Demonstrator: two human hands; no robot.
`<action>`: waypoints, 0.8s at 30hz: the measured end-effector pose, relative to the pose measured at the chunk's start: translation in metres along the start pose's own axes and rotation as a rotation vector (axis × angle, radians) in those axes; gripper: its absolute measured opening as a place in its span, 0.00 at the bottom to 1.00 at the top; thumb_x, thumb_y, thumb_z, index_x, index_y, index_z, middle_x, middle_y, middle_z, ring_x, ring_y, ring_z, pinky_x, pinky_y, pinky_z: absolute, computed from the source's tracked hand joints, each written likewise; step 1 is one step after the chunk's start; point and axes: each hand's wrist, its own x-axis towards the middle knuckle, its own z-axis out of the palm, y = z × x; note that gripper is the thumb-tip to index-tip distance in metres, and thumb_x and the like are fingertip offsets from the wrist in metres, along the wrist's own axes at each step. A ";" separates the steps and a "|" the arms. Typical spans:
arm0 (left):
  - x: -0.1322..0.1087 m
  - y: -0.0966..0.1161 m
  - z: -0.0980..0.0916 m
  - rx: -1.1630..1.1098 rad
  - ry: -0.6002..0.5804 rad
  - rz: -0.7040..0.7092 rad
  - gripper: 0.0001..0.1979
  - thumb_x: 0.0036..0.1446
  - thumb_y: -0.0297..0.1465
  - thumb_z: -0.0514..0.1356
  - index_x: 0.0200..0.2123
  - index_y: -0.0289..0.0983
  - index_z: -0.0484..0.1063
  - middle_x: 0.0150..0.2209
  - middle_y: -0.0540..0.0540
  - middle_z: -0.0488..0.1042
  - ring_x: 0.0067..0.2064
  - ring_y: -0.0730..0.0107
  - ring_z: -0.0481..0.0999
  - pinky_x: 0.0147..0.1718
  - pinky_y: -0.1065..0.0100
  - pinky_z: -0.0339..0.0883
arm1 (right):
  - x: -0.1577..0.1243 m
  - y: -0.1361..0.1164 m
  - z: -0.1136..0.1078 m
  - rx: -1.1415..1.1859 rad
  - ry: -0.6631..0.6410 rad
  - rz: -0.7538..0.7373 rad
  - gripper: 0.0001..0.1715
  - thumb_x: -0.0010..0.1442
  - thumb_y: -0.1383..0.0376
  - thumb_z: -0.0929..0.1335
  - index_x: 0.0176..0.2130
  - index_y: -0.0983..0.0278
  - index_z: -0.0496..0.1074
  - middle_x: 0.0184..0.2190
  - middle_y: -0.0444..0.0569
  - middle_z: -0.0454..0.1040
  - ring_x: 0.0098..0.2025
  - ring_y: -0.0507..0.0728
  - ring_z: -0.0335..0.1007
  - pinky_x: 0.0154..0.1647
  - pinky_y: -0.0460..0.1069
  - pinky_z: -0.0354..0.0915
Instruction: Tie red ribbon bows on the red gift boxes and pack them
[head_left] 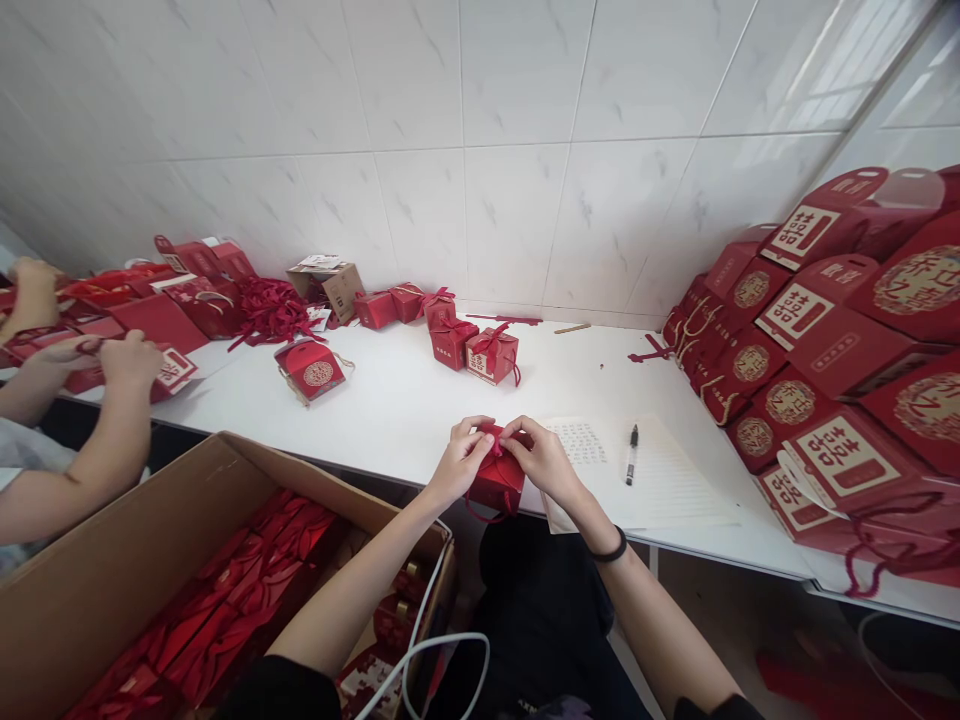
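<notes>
Two bare hands meet over one small red gift box (504, 492), which sits at the near edge of the white table (390, 405), directly under the fingers (478, 453). The left hand (459, 464) and the right hand (549, 464) each appear to have the thumb and forefinger pinched together on the red ribbon (496, 447) at the top of the box; how firmly they press, one cannot tell.

The box seems to be made from thin folded card, so it should be light, rather stiff along its edges, but easy to dent on a flat side. Its smooth surface may slide a little. The ribbon looks soft and probably slippery, therefore it is better taken with the fingertips, close to the box top, while the box itself is better held by two opposite sides, low down.

Beyond the fingers stand two ribbon-topped gift boxes (484, 366). To their right lie lined paper (675, 500) and a black pen (631, 465). On the left of the fingers, and nearer, a cardboard carton (75, 590) holds many red boxes (225, 600).
</notes>
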 end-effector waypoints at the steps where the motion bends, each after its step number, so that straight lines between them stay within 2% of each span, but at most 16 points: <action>1: 0.000 0.000 0.000 0.003 -0.007 0.003 0.16 0.60 0.33 0.50 0.24 0.38 0.71 0.51 0.46 0.68 0.56 0.62 0.61 0.56 0.60 0.56 | 0.000 0.000 0.000 -0.007 0.002 -0.007 0.05 0.55 0.64 0.63 0.30 0.62 0.67 0.26 0.44 0.72 0.29 0.54 0.69 0.34 0.49 0.64; 8: -0.001 -0.001 0.000 -0.021 -0.020 -0.006 0.16 0.60 0.35 0.49 0.27 0.39 0.74 0.55 0.47 0.66 0.58 0.62 0.58 0.58 0.59 0.52 | 0.001 0.005 -0.002 -0.030 0.013 -0.040 0.05 0.57 0.66 0.63 0.32 0.62 0.68 0.31 0.46 0.73 0.31 0.55 0.71 0.36 0.51 0.66; 10: 0.000 -0.002 0.001 -0.042 -0.015 -0.014 0.16 0.60 0.35 0.49 0.28 0.39 0.74 0.55 0.47 0.67 0.58 0.62 0.58 0.58 0.59 0.52 | -0.003 0.006 -0.003 -0.031 0.036 -0.107 0.05 0.58 0.66 0.62 0.34 0.62 0.67 0.35 0.48 0.73 0.38 0.56 0.71 0.40 0.52 0.67; 12: 0.000 -0.002 0.001 -0.068 -0.010 -0.024 0.16 0.60 0.36 0.49 0.28 0.38 0.74 0.54 0.47 0.67 0.58 0.62 0.59 0.57 0.59 0.52 | -0.009 0.006 -0.004 -0.082 0.063 -0.203 0.07 0.60 0.67 0.61 0.35 0.61 0.68 0.38 0.50 0.72 0.46 0.58 0.68 0.45 0.54 0.66; 14: 0.001 -0.002 0.001 -0.094 -0.004 -0.034 0.17 0.59 0.36 0.50 0.25 0.38 0.74 0.54 0.47 0.68 0.58 0.62 0.59 0.57 0.60 0.53 | -0.014 0.006 -0.004 -0.172 0.077 -0.280 0.07 0.61 0.68 0.61 0.36 0.61 0.68 0.40 0.52 0.70 0.51 0.59 0.64 0.47 0.55 0.65; 19: 0.003 -0.002 0.003 -0.126 0.022 -0.045 0.18 0.59 0.36 0.50 0.21 0.38 0.71 0.53 0.47 0.69 0.57 0.62 0.60 0.57 0.60 0.53 | -0.018 0.009 -0.002 -0.293 0.093 -0.320 0.03 0.59 0.66 0.65 0.36 0.61 0.70 0.43 0.54 0.67 0.45 0.59 0.67 0.43 0.54 0.68; 24: 0.001 -0.001 0.000 -0.107 0.043 -0.025 0.18 0.60 0.38 0.49 0.26 0.38 0.73 0.52 0.46 0.69 0.57 0.63 0.61 0.57 0.61 0.53 | -0.009 0.011 0.004 -0.287 0.157 -0.360 0.05 0.61 0.67 0.64 0.33 0.61 0.70 0.38 0.52 0.69 0.43 0.58 0.69 0.44 0.53 0.68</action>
